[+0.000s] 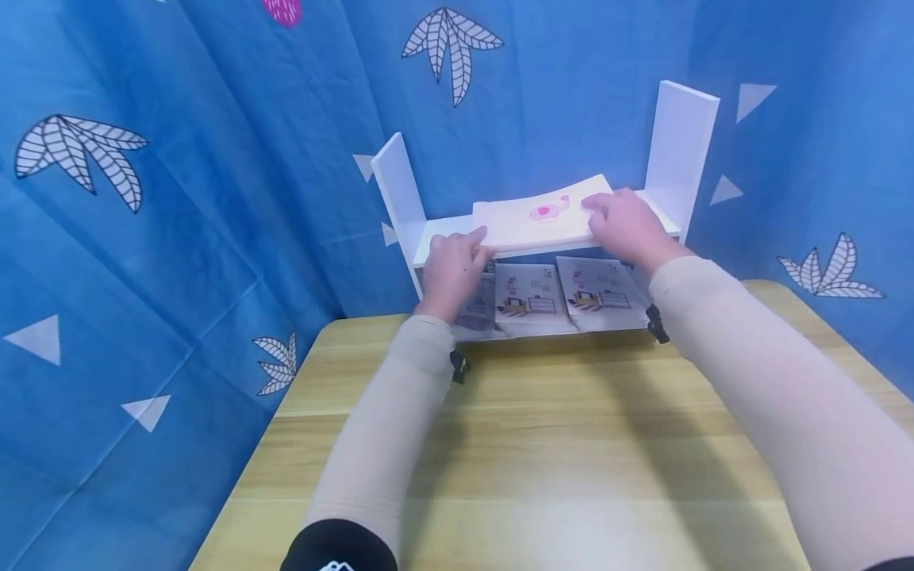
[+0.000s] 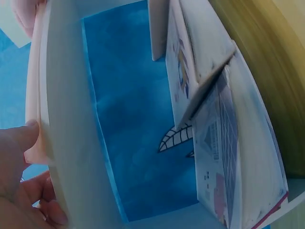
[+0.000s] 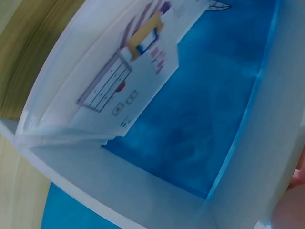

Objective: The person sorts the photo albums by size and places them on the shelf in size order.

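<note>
A white book (image 1: pixel 528 226) with a pink elephant on its cover lies flat along the upper board of a white shelf (image 1: pixel 446 228). My left hand (image 1: pixel 453 270) grips the book's front left corner; the left wrist view shows the thumb (image 2: pixel 24 136) against its edge. At the opposite end, my right hand (image 1: pixel 631 226) holds the book, with fingers over the cover. Only a bit of that hand shows at the right edge of the right wrist view. Below, several books with printed covers, among them a book with a furniture drawing (image 1: pixel 531 297), lean back on the lower level.
The shelf's tall side panels, left panel (image 1: pixel 400 186) and right panel (image 1: pixel 681 151), rise beside the upper board. It stands at the back of a wooden table (image 1: pixel 543 444). A blue patterned curtain (image 1: pixel 214 159) hangs behind and to the left.
</note>
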A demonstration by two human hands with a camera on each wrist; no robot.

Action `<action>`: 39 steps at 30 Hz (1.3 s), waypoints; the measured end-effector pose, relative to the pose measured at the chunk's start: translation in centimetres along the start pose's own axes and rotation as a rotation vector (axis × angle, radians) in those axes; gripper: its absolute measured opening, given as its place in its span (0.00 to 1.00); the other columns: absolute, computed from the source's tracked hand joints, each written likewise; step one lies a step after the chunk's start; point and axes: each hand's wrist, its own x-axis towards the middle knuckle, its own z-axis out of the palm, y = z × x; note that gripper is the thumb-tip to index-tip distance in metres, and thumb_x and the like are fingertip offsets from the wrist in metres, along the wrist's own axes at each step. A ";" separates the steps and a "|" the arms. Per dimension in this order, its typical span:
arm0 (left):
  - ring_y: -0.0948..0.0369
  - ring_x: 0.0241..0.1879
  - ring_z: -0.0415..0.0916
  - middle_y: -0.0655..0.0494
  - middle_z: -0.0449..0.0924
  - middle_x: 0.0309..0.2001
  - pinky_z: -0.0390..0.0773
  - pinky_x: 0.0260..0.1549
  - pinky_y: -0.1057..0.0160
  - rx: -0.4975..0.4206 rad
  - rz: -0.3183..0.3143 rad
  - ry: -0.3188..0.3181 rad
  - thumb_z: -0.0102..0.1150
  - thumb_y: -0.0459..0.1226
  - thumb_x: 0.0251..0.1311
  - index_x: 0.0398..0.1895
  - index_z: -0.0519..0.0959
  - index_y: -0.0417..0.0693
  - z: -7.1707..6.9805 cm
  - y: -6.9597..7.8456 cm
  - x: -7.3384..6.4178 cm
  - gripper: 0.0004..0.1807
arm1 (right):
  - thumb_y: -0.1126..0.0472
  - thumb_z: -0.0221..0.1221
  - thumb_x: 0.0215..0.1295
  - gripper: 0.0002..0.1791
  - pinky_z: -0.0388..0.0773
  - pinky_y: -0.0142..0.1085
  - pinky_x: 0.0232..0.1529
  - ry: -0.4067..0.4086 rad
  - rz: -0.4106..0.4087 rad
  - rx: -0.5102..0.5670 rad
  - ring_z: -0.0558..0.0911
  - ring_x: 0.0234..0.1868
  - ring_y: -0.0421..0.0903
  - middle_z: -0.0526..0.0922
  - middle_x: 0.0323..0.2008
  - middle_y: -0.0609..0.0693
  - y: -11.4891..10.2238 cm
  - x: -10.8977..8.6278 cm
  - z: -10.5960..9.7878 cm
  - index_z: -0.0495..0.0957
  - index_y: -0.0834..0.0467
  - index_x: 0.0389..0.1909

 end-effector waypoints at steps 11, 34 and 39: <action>0.58 0.54 0.68 0.59 0.75 0.66 0.76 0.51 0.60 0.122 0.043 0.014 0.51 0.57 0.72 0.75 0.67 0.68 -0.1 -0.8 -0.8 0.30 | 0.47 0.30 0.78 0.33 0.52 0.70 0.67 0.040 -0.007 -0.206 0.53 0.75 0.69 0.56 0.75 0.67 -0.3 -0.9 1.2 0.57 0.51 0.79; 0.53 0.73 0.58 0.53 0.63 0.74 0.65 0.69 0.53 0.116 0.149 0.058 0.62 0.44 0.69 0.79 0.56 0.51 1.6 -2.4 -2.9 0.39 | 0.41 0.35 0.79 0.36 0.45 0.64 0.73 0.183 -0.212 -0.173 0.52 0.76 0.68 0.48 0.79 0.62 3.4 -4.1 2.5 0.50 0.53 0.81; 0.52 0.76 0.53 0.50 0.56 0.77 0.58 0.72 0.52 0.175 0.216 0.022 0.63 0.48 0.68 0.81 0.50 0.50 1.6 -2.8 -4.6 0.45 | 0.47 0.41 0.80 0.33 0.38 0.58 0.76 0.212 -0.311 -0.204 0.50 0.78 0.63 0.53 0.78 0.64 4.8 -7.0 2.9 0.55 0.56 0.79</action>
